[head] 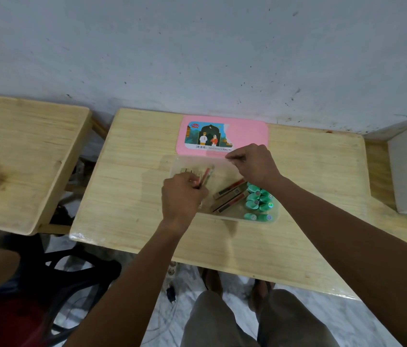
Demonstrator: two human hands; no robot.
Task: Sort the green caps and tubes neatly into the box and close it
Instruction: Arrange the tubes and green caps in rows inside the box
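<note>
Clear plastic box [232, 218] sits mid-table [134, 196], open. Its pink lid [247, 136] lies flat just behind it, touching or nearly touching the far rim, with a picture sticker on its left half. Caps [258, 200]: green, rounded, bunched in rows at the box's right end, some with small round stickers on top. Tubes [230, 196]: slim, brown with red strips; several lie slanted beside the caps, and more stand in a row at the left end. Left hand [182, 199] is over the box's left end, fingers curled round a few tubes whose red tips stick out past the knuckles. Right hand [255, 164] is at the far rim by the lid, fingers bent under; whether it pinches the rim, a small item or nothing, I cannot tell. The left hand hides the box's left near corner. See-through walls are hard to trace. Cap count is unclear, and the sticker print is unreadable.
</note>
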